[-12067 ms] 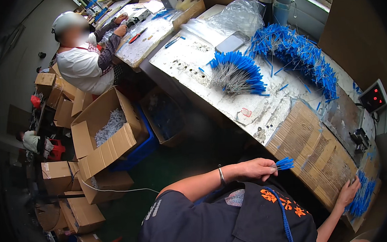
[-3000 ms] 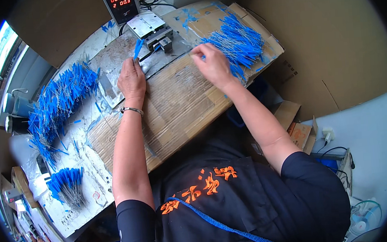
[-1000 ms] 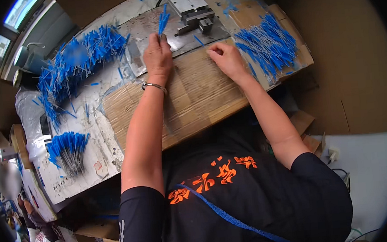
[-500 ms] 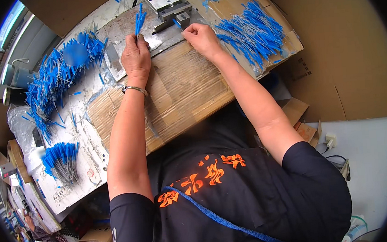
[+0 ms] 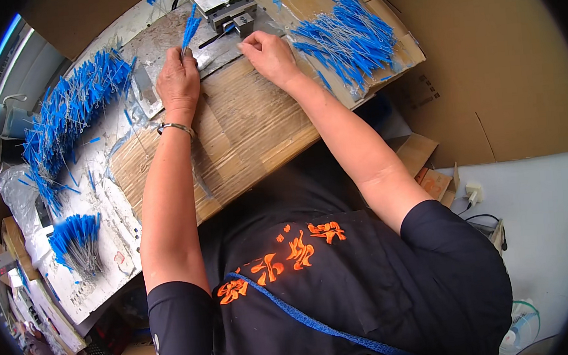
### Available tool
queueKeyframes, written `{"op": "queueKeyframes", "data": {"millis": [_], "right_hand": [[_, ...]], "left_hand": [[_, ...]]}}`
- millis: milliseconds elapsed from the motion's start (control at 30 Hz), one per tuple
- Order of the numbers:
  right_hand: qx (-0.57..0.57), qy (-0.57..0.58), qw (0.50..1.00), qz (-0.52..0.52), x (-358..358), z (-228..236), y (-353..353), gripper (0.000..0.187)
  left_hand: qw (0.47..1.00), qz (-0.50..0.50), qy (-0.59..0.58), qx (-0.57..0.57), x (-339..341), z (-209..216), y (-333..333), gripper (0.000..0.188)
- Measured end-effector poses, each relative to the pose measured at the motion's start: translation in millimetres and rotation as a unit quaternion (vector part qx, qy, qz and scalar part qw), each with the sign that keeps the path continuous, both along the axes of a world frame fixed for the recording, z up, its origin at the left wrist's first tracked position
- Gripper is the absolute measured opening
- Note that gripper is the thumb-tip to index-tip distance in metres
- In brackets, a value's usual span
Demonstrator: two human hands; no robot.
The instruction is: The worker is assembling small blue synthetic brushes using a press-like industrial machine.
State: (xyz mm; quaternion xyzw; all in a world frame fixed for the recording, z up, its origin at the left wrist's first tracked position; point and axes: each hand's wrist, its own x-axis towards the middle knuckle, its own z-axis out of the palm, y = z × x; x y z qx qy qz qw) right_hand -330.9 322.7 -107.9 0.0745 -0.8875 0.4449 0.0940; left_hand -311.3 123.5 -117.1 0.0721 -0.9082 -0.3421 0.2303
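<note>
My left hand point(image 5: 178, 82) is closed around a small bunch of blue-tipped wire brushes point(image 5: 190, 28), their blue heads pointing up and away from me. My right hand point(image 5: 269, 57) pinches at the front of a metal press fixture point(image 5: 222, 2). Just beyond those fingertips, the blue head of a single wire brush point(image 5: 229, 29) shows beside the fixture's small steel block point(image 5: 243, 24). Its thin wire is hard to make out between block and fingers. Both wrists are over a cardboard sheet point(image 5: 245, 114) at the table's near edge.
A long heap of blue-tipped wire brushes point(image 5: 72, 114) covers the left side, with a smaller bundle point(image 5: 79, 244) nearer me. Another pile point(image 5: 346, 39) lies on cardboard at right. Cardboard walls point(image 5: 488, 61) stand at the right. A plastic bag point(image 5: 18, 192) hangs at the left edge.
The whole view has shifted, so the table appears farther left and up. My right fingertips have moved slightly at the steel block; my left hand keeps its bunch.
</note>
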Motion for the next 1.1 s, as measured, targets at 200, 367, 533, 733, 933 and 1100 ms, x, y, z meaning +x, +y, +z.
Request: {"op": "queueKeyframes", "data": {"millis": [200,367,533,733,933,1100], "right_hand": [[0.183,0.126,0.973,-0.059,37.3,34.0,75.9,0.012],[0.331,0.095,0.931,-0.119,38.3,31.7,110.2,0.009],[0.340,0.092,0.930,-0.105,36.1,36.1,114.2,0.008],[0.297,0.149,0.940,-0.072,46.5,55.3,108.4,0.007],[0.193,0.165,0.965,-0.062,40.6,80.7,116.9,0.008],[-0.078,0.134,0.988,-0.027,43.3,103.7,120.4,0.008]], "left_hand": [[0.999,0.014,0.005,-0.048,3.9,0.1,-3.2,0.023],[0.996,0.012,-0.009,-0.083,2.8,3.6,-0.2,0.022],[0.992,0.006,0.016,-0.123,4.9,3.7,4.7,0.018],[0.990,-0.013,0.032,-0.140,5.8,2.9,3.5,0.017],[0.993,-0.010,0.018,-0.118,3.9,1.1,0.8,0.018],[0.999,0.006,0.021,-0.032,0.0,-3.5,-4.3,0.022]]}}
